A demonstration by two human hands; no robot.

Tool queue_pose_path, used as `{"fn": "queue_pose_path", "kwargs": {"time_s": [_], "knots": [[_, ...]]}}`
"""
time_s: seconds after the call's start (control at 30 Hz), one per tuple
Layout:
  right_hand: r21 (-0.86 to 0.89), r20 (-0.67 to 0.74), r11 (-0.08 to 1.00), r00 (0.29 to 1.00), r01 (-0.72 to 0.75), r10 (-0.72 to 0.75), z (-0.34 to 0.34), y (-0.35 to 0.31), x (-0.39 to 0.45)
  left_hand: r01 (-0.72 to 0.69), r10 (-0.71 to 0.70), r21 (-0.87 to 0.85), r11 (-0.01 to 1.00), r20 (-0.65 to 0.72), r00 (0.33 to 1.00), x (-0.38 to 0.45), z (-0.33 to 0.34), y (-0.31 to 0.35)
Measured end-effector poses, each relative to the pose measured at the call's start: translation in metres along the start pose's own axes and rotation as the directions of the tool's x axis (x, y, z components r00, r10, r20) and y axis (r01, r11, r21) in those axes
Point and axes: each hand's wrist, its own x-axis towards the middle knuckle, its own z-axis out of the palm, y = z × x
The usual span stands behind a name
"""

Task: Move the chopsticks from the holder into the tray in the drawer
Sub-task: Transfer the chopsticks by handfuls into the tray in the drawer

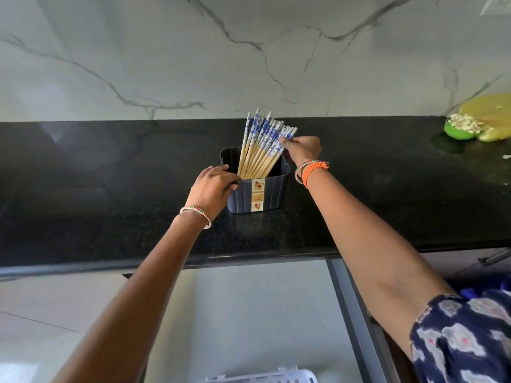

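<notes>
1. Head view: the holder (257,189), a dark ribbed tub with a flowered label, stands on the black counter (110,189) and is my landmark for everything else.
2. The chopsticks (262,145) stand inside the holder, fanned and leaning toward its right side, blue-patterned tops above the rim.
3. My left hand (211,186) sits at the holder's left front corner, fingers curled over the rim, steadying it.
4. My right hand (302,149) is above the holder's right edge, fingertips pinching the patterned tops of the rightmost sticks; how many I have, I cannot tell.
5. Below the holder, past the counter edge, the drawer (249,313) lies open, and a white slotted tray (265,375) shows at its near end.
6. Risks, as I judge them: a pinch this near the tips may slip, dropping sticks onto the counter; pulling sideways could tip the holder if my left grip loosens; loose sticks may splay and miss the tray.
7. Far right of the holder sits a green bowl (460,128).
</notes>
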Motion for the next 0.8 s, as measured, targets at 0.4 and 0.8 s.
{"fn": "queue_pose_path", "kwargs": {"time_s": [0.4,0.8], "knots": [[0.089,-0.018,0.996,0.999,-0.025,0.027,-0.007,-0.019,-0.009,0.054,-0.054,0.007,0.999,-0.004,0.999,-0.001,-0.005,0.009],[0.308,-0.261,0.942,0.964,0.136,-0.054,-0.096,-0.077,-0.022,0.076,-0.097,-0.172,0.982,-0.116,0.989,-0.01,-0.049,0.056]]}}
